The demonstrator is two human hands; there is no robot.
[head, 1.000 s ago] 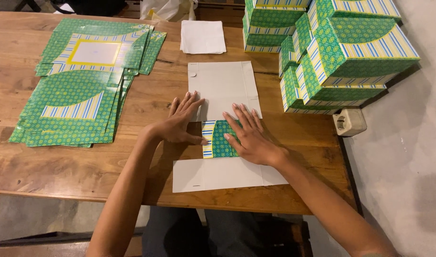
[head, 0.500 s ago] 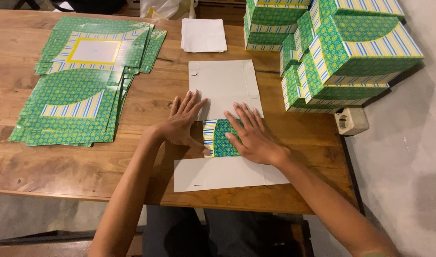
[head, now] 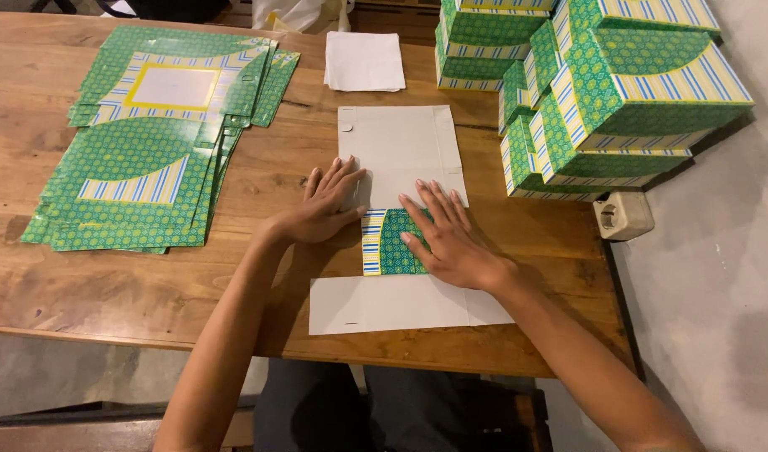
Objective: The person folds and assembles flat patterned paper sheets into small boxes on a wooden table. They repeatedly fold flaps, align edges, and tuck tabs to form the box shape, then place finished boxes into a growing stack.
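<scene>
A flat cardboard box blank (head: 401, 151) lies plain side up on the wooden table (head: 108, 293), with one green patterned flap (head: 384, 243) folded over its middle. My left hand (head: 325, 205) rests flat, fingers spread, on the blank's left edge beside the flap. Pressing down on the green flap is my right hand (head: 447, 238), fingers spread. Neither hand grips anything.
A stack of flat green box blanks (head: 149, 159) lies at the left. Assembled green and striped boxes (head: 618, 92) are piled at the right rear. A white folded sheet pile (head: 365, 61) sits behind the blank. A beige wall socket (head: 623, 215) sits by the table's right edge.
Both hands stay pressed on the blank and the flap; the left hand has shifted slightly. The flap remains folded over.
</scene>
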